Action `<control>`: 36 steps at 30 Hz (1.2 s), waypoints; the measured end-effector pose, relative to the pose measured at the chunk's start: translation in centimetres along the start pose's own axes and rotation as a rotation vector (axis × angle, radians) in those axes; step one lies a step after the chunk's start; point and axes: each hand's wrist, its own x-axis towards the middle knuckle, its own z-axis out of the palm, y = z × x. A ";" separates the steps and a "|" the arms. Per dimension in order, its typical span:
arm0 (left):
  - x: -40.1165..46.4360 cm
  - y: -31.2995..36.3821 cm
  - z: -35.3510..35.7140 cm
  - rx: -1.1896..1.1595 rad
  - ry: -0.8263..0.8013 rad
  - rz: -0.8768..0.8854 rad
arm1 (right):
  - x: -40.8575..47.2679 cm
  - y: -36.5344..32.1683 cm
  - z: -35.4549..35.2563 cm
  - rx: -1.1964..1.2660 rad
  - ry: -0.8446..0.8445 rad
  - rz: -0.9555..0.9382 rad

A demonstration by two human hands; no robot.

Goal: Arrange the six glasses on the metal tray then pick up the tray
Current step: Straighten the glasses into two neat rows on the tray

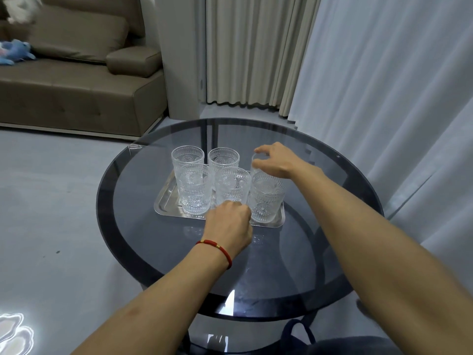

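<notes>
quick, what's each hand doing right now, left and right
Left hand: fingers curled at the front middle glass; grip can't be told.
Right hand: fingers closed around the rim of the back right glass.

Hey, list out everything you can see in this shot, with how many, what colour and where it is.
Clear embossed drinking glasses: six, colourless, in two rows of three on the tray.
Rectangular metal tray: one, silver, centre of the table.
Round smoked-glass table: one, grey with a dark rim band, middle of the view.
Upholstered sofa: one, brown, upper left.
Soft toy: one, blue, on the sofa at the far left edge.
Curtains: beige pleated behind the table, pale sheer at right.
Red cord bracelet: one, on the left wrist.
Left hand: curled at the base of the front middle glass.
Right hand: fingers around the rim of the back right glass.
</notes>
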 end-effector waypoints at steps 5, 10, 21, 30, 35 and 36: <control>-0.2 0.0 -0.2 -0.012 0.001 -0.002 | -0.6 -0.3 0.1 -0.031 -0.001 -0.009; -0.3 0.1 -0.4 -0.009 -0.002 0.004 | -0.8 -0.1 0.4 -0.065 0.007 -0.015; 0.2 -0.5 -3.2 -0.214 0.266 -0.098 | -4.7 1.4 1.1 0.280 0.256 -0.044; 1.2 -2.0 -1.5 0.045 0.343 -0.020 | -9.2 3.3 3.9 0.424 0.397 -0.007; 1.4 -1.8 -2.1 0.058 0.283 -0.050 | -9.5 3.6 4.8 0.381 0.351 -0.024; 1.4 -1.7 -2.2 0.059 0.274 -0.056 | -9.5 3.7 4.9 0.373 0.351 -0.028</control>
